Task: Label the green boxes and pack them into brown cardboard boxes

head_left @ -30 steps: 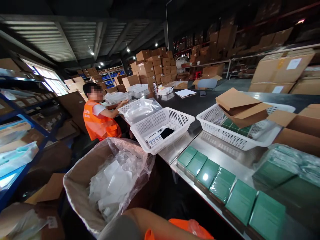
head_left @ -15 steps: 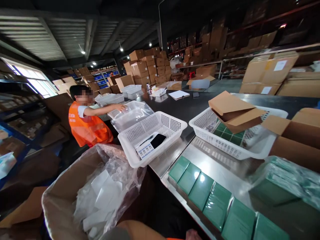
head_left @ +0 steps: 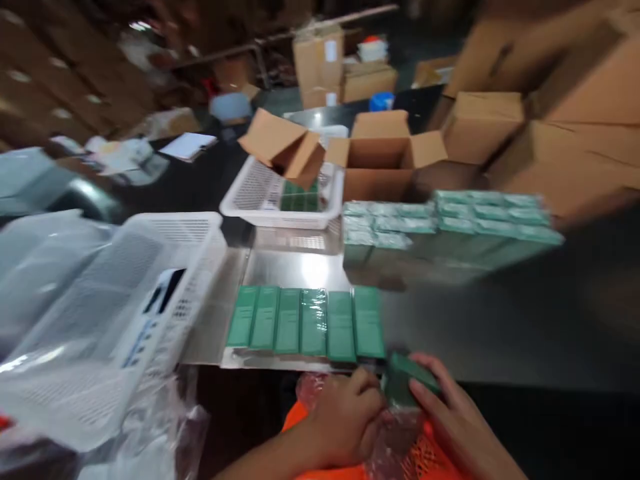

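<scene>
Grip of both hands closed on one green box (head_left: 406, 387) at counter (head_left: 500, 333) edge — left hand (head_left: 345, 417), right hand (head_left: 457, 417), clear wrap beneath. Six boxes already laid in row (head_left: 306, 321); wrapped stack (head_left: 445, 230) behind judged still unprocessed — work partway.

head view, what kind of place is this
Probably a warehouse packing station: stacked cardboard boxes behind a metal worktable, a row of green packets laid out on it, white plastic baskets, and both hands holding one green packet.

No legible text — perhaps motion blur.
</scene>
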Demonstrator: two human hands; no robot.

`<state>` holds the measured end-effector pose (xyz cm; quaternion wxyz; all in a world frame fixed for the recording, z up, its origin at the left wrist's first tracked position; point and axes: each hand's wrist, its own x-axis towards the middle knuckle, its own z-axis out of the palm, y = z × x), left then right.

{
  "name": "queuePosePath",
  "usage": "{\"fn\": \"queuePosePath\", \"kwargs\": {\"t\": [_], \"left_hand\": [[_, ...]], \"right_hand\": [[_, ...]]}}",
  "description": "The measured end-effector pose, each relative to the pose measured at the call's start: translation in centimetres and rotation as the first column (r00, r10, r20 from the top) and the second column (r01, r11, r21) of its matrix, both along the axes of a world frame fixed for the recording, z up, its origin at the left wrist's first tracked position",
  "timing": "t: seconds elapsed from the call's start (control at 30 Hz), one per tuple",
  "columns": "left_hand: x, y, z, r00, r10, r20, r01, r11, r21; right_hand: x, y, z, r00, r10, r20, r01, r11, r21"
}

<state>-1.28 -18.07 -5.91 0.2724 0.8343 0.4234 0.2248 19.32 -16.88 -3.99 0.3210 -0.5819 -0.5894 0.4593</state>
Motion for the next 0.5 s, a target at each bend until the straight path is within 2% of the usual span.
{"fn": "queuePosePath", "kwargs": {"t": [0.07, 0.13, 0.2, 0.27, 0.3, 0.33, 0.4, 0.43, 0.5], "left_hand": [[-0.8, 0.1, 0.7, 0.997, -0.050, 0.061, 0.047, 0.997, 0.053], [-1.3, 0.1, 1.5, 0.988, -0.124, 0.088, 0.119, 0.991, 0.064], [-1.5, -0.1, 1.9, 0.972, -0.211, 0.108, 0.210, 0.977, 0.022], [-1.5, -0.5, 1.8, 0.942, -0.277, 0.188, 0.301, 0.947, -0.113], [-1.5, -0.7, 1.6, 0.921, -0.283, 0.267, 0.340, 0.920, -0.196], [-1.5, -0.8, 1.3, 0.900, -0.261, 0.348, 0.363, 0.892, -0.271], [-1.4, -1.1, 0.9, 0.877, -0.177, 0.446, 0.363, 0.852, -0.377], [-1.4, -1.2, 0.7, 0.876, -0.135, 0.463, 0.348, 0.842, -0.413], [-1.4, -1.4, 0.6, 0.878, -0.087, 0.470, 0.324, 0.832, -0.451]], "right_hand": [[0.9, 0.1, 0.8, 0.996, -0.060, -0.067, 0.058, 0.998, -0.037], [2.0, 1.4, 1.5, 0.961, -0.194, -0.195, 0.185, 0.981, -0.064], [3.3, 3.3, 1.9, 0.859, -0.398, -0.322, 0.390, 0.916, -0.094], [4.1, 5.6, 1.8, 0.774, -0.516, -0.366, 0.523, 0.848, -0.089], [4.1, 6.8, 1.6, 0.784, -0.514, -0.347, 0.523, 0.849, -0.076], [3.9, 7.8, 1.2, 0.827, -0.475, -0.301, 0.480, 0.875, -0.062], [3.0, 9.5, 0.5, 0.939, -0.313, -0.146, 0.316, 0.949, -0.003], [2.4, 10.0, 0.1, 0.970, -0.241, -0.044, 0.243, 0.968, 0.063], [1.3, 10.3, -0.4, 0.966, -0.195, 0.168, 0.147, 0.954, 0.263]]}}
